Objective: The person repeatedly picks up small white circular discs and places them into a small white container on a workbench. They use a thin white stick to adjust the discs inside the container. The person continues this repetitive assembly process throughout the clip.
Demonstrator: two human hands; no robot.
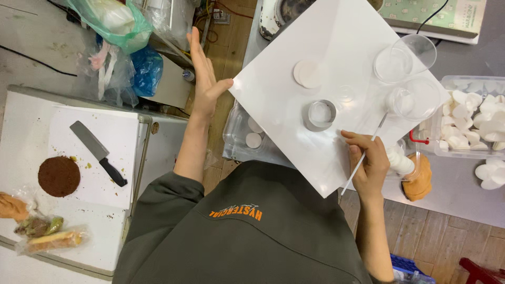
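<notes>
A white square board (284, 100) lies tilted across the work surface. On it stand a metal ring cutter (320, 114) with a white disc inside, a loose white disc (306, 72) and two clear plastic cups (404, 59). My left hand (204, 79) is open, fingers straight, with the thumb against the board's left corner. My right hand (368, 163) rests on the board's near edge and grips a thin white stick (368, 150) whose tip points toward the cups.
At the right is a clear tub (473, 115) full of white discs, and another clear box (247, 138) sits under the board. On the left table lie a knife (97, 152), a round brown cake (59, 176) and wrapped food (50, 239). Plastic bags (118, 31) hang at the top left.
</notes>
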